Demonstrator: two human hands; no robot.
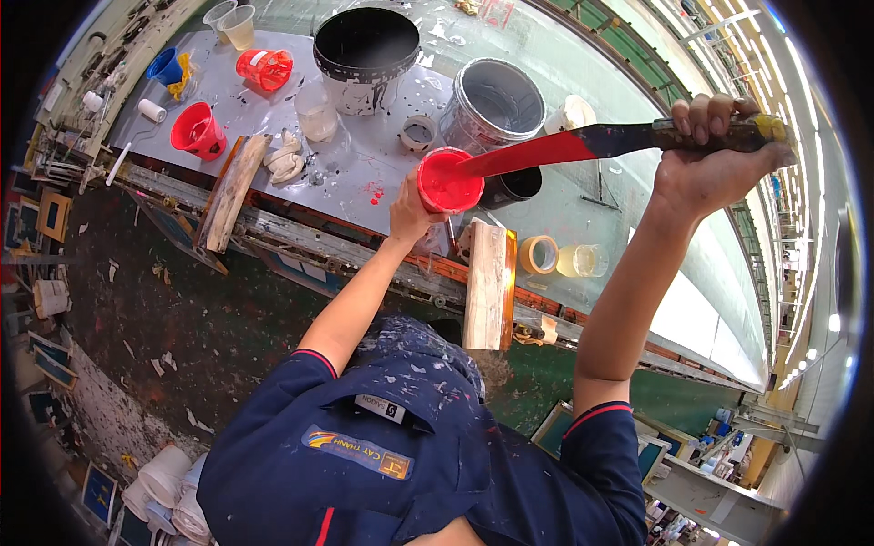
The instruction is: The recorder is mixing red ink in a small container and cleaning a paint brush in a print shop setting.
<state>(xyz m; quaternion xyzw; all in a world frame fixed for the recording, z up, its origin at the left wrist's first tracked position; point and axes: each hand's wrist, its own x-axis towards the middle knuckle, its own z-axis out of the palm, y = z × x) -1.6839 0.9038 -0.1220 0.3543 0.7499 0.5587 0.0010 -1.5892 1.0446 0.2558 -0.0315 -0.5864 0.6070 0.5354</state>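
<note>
My left hand is closed round a cup of bright red paint at the table's edge. My right hand, raised at the right, grips the dark handle of a long, flat spatula; its red-coated blade slants down into the cup. Just behind the cup stand a grey paint bucket and a black container. A wooden squeegee lies below the cup, beside a tape roll and a pale yellow cup.
The table holds a large black bucket, red cups, a blue cup, clear cups and another wooden squeegee. A stained floor lies below, with stacked white buckets at lower left. A long glass-like surface runs rightward.
</note>
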